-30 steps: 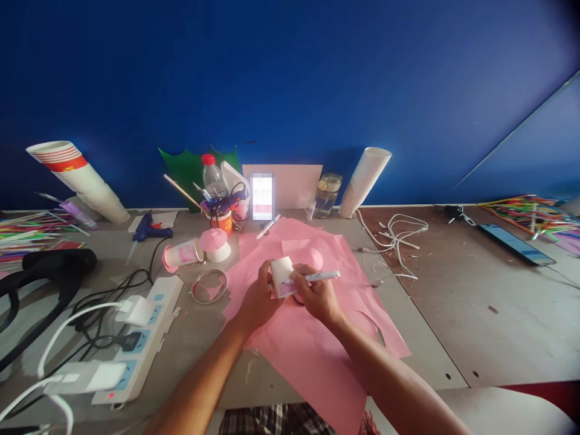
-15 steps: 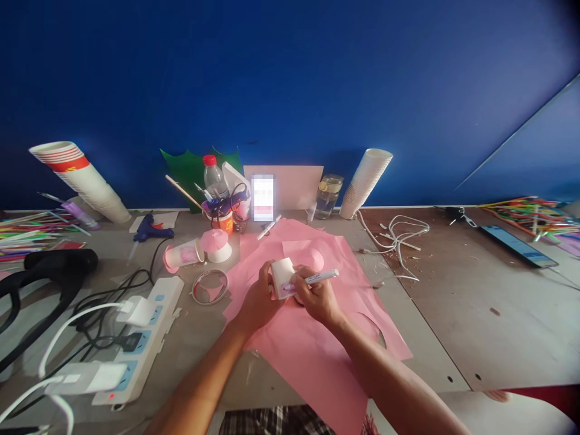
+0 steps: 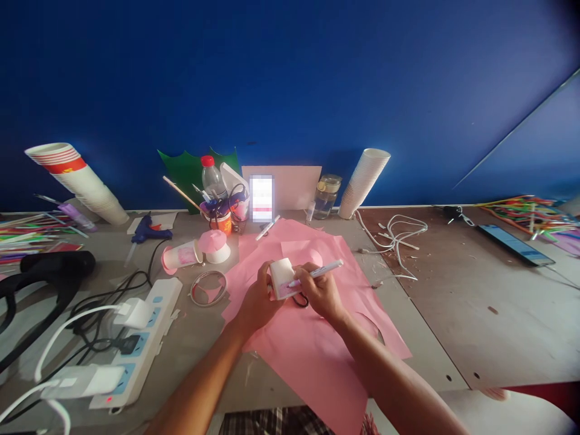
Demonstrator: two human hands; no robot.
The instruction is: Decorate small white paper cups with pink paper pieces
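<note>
Tilted above the pink paper [image 3: 317, 362], a white paper cup [image 3: 281, 275] is gripped around its side by my left hand [image 3: 260, 297]. Pink markings show on the cup's lower side. My right hand [image 3: 321, 294] is closed round a white marker [image 3: 327, 269], whose tip points at the cup's marked side; whether it touches cannot be made out. Under my right hand the dark loop of a scissors handle [image 3: 300, 300] peeks out. Behind my hands lies a round pink paper piece [image 3: 313, 256], partly covered. To the left are a pink-topped cup [image 3: 214, 246] and a pink-marked cup on its side [image 3: 182, 257].
A power strip [image 3: 145, 338] with plugs and cables sits at left, near a blue glue gun [image 3: 150, 229] and a tape roll [image 3: 208, 287]. Stacked cups [image 3: 365, 184], a glass jar [image 3: 328, 196] and a lit phone [image 3: 261, 198] stand along the wall. Another phone [image 3: 514, 244] lies at right.
The marker has tilted and shifted slightly right in my right hand, and its tip now shows against the cup. More of the scissors handle is uncovered. My left hand keeps its hold.
</note>
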